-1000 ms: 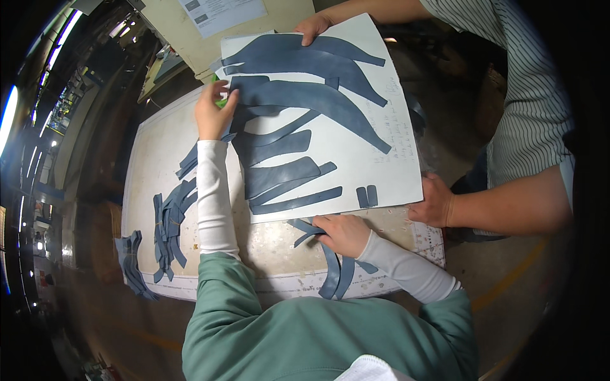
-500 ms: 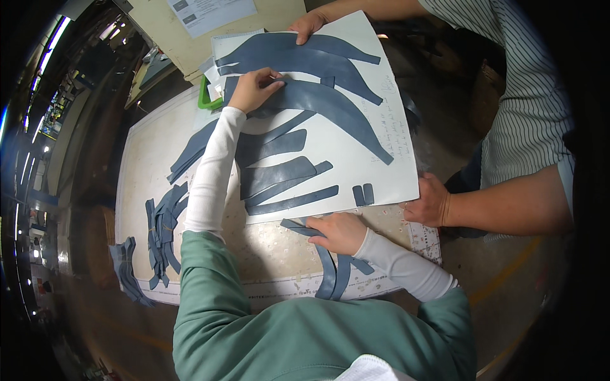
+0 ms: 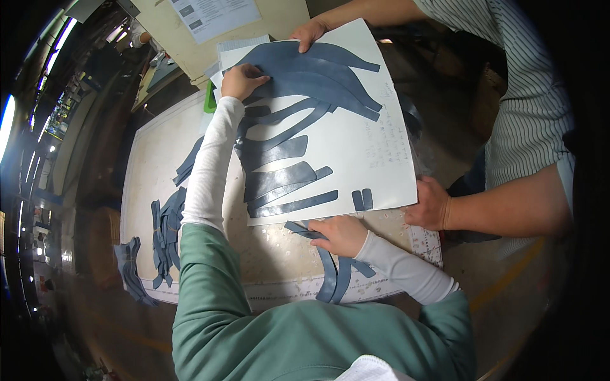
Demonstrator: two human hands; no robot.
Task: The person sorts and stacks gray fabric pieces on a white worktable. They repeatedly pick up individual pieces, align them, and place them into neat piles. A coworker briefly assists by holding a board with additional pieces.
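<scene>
My left hand [image 3: 243, 82] pinches the left part of a wide, curved dark blue leather piece [image 3: 311, 87]. That piece partly overlaps another curved leather piece [image 3: 279, 56] near the top of a white board [image 3: 387, 181]. Lower on the board are several narrower leather pieces, among them a straight strip [image 3: 295, 203], and two small tabs [image 3: 362, 200]. Just below the board's near edge, my right hand [image 3: 342, 235] has its fingers closed on a blue leather strip [image 3: 302, 230]. More curved strips [image 3: 333, 276] hang below that hand.
A co-worker's hands hold the board at its top edge [image 3: 309, 33] and lower right corner [image 3: 427, 203]. Bundled blue strips [image 3: 166, 228] lie on the pale table [image 3: 143, 159] at left, another bundle [image 3: 130, 270] at its edge. A green tray [image 3: 210, 98] is behind my left wrist.
My left hand has shifted slightly up and left; the curved leather piece has moved up over the piece above it, uncovering thin strips below. The right hand stays almost still.
</scene>
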